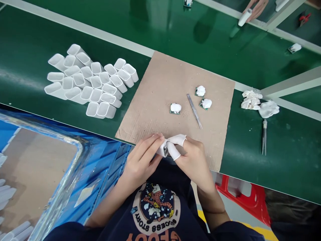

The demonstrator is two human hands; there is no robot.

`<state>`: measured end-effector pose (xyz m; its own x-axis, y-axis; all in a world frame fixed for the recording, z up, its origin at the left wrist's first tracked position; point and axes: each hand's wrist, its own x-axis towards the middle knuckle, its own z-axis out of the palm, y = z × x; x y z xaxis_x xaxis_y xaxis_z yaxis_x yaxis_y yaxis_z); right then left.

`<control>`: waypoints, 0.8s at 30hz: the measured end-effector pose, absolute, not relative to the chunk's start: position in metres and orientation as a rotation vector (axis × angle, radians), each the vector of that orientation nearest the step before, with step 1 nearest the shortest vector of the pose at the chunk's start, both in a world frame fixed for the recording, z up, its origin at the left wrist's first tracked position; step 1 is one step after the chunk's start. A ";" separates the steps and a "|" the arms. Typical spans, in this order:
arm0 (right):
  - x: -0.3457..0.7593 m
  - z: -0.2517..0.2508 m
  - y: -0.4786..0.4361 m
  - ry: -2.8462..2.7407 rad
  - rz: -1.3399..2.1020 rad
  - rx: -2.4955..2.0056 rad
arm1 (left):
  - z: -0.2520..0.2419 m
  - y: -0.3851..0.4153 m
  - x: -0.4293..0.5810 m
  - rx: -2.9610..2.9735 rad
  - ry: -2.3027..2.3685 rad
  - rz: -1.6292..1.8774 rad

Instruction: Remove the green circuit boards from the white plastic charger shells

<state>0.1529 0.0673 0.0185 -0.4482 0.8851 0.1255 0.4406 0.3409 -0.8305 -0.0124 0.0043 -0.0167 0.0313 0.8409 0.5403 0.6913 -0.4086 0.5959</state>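
Left hand [140, 159] first: its fingers are curled shut around a small white housing [162, 149], which I see pinched between both hands at the near edge of the cardboard sheet [160, 80]. That housing lies just right of the left palm, and its long axis seems to run across, from one hand toward the other, with the open end facing the right hand [194, 160]. Right thumb and forefinger, in white finger cots [178, 139], close on that end; both hands touch it, so neither is nearer.

Across the green bench [37, 40], from the left, I see a blue crate [105, 164] and a stack of empty housings [90, 83], then on the cardboard three small circuit boards [175, 108] and tweezers [194, 110]. Beyond it lie crumpled white cots [260, 105] and a second pair of tweezers [264, 137] — and, far top right, another person's hand [255, 8].
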 end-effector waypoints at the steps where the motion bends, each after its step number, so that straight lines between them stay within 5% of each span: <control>1: 0.155 0.018 0.068 -1.988 1.071 -1.102 | -0.015 0.004 -0.014 2.048 1.580 1.317; 8: 0.174 0.022 0.053 -1.834 0.970 -0.894 | -0.003 0.000 -0.018 1.570 1.321 1.253; 15: 0.166 0.025 0.043 -2.066 0.730 -0.859 | -0.002 -0.002 -0.016 1.748 1.351 1.260; 24: 0.180 0.022 0.043 -2.054 0.907 -0.741 | 0.007 0.000 -0.011 1.922 1.323 1.351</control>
<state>0.1796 0.0428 0.0220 -0.5446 0.7353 0.4033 0.1970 0.5796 -0.7907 -0.0109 0.0004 0.0068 0.0644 0.8812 0.4683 0.4496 -0.4445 0.7748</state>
